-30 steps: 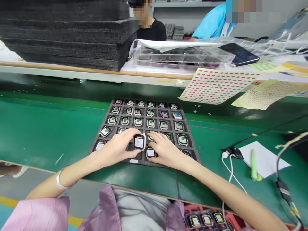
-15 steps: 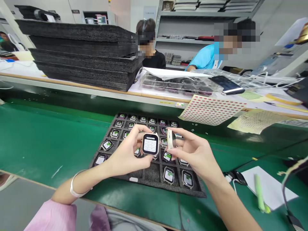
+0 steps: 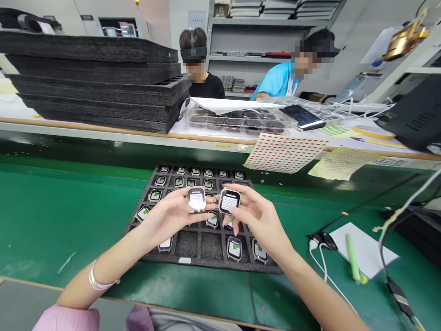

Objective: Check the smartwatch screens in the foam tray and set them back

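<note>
In the head view, the left hand (image 3: 165,216) holds a watch (image 3: 196,199), its fingers stretched out beneath and beyond it. The right hand (image 3: 263,214) grips a second watch (image 3: 229,201), with the thumb on its front. The two watches are side by side above a dark foam tray (image 3: 237,267), their lit screens facing up toward the wearer. More watches (image 3: 234,248) sit in the tray's compartments, and a white label (image 3: 184,260) lies on its near edge. The tray rests on a green table (image 3: 51,257); to the right lie a sheet of paper (image 3: 374,257) and a green pen (image 3: 352,255). Behind, a shelf bears a foam stack (image 3: 93,87) and a phone (image 3: 302,116).
</note>
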The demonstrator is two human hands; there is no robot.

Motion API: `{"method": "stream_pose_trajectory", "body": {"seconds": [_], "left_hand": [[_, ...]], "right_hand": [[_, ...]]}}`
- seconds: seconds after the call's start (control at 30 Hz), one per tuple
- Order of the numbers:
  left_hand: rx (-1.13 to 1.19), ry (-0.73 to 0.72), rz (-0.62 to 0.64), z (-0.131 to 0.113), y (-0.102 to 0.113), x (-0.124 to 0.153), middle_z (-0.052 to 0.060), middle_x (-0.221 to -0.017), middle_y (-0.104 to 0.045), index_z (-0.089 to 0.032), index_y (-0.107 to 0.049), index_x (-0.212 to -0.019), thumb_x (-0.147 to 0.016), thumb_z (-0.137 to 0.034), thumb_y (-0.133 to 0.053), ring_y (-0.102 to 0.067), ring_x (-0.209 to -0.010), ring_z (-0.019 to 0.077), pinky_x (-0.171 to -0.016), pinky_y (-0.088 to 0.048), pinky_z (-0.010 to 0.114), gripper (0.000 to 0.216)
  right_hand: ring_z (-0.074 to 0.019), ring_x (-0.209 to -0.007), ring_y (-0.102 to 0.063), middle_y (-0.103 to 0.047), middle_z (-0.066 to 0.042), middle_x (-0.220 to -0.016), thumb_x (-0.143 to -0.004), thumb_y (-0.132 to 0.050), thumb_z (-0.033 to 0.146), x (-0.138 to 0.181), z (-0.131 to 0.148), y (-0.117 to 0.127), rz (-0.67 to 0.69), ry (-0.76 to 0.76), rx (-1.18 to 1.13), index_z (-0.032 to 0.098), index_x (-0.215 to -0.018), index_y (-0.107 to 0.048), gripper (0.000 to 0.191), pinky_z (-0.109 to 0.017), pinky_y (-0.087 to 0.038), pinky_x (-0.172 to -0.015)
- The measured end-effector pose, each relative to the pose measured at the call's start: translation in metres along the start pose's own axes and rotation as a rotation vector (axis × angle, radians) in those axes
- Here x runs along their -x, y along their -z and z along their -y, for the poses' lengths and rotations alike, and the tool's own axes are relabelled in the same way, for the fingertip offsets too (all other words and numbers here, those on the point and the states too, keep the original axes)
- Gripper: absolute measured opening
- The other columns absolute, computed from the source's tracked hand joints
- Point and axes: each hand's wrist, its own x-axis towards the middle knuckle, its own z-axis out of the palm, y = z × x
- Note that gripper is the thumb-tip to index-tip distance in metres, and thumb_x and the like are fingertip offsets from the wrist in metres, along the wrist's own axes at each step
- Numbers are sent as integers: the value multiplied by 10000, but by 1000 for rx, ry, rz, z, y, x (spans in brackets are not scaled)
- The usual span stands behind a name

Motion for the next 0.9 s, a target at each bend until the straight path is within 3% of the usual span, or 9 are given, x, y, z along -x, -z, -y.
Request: {"method": "stream_pose_trajectory", "body": {"seconds": [0.2, 0.33, 0.53, 0.67, 0.9], "left_hand": [[-275, -188, -91, 9, -11, 5, 101, -980, -665, -141, -505, -1184, -799, -106, -537, -616, -965, 232, -844, -506, 378, 389], [-406, -221, -54, 15, -14, 7, 94, -966, -644, -145, -436, -1270, -901, -226, -516, -613, -903, 202, -751, -539, 328, 386], [-484, -278, -52, 14, -9, 4, 91, -924, -643, -138, -453, -1264, -920, -294, -517, -603, -780, 164, -618, -523, 255, 384], [-450, -266, -51, 13, -9, 6, 101, -964, -643, -139, -437, -1284, -893, -272, -551, -605, -799, 172, -650, -517, 273, 428], [-340, -224, 4, 15, -12, 12, 77, -1007, -626, -155, -400, -1312, -810, -88, -503, -596, -904, 185, -762, -508, 316, 517]], "right_hand": [[-132, -498, -631, -659, -33, -811, -898, -597, 270, 1, 0, 3, -76, 65, 44, 212, -1089, -609, 199, -202, -451, -385], [-137, -482, -629, -680, -42, -830, -892, -609, 284, 3, 0, 1, -97, 81, 65, 221, -1072, -627, 192, -208, -440, -368], [-184, -537, -661, -680, -50, -816, -909, -565, 303, 8, 3, 1, -37, 63, -1, 219, -1097, -633, 217, -244, -469, -394], [-193, -551, -673, -687, -62, -871, -889, -597, 288, 11, 7, -1, -29, 42, -12, 225, -1117, -627, 238, -252, -476, -405], [-173, -550, -672, -682, -54, -857, -886, -616, 260, 11, 7, -5, -46, 76, 20, 227, -1128, -616, 244, -225, -472, -405]]}}
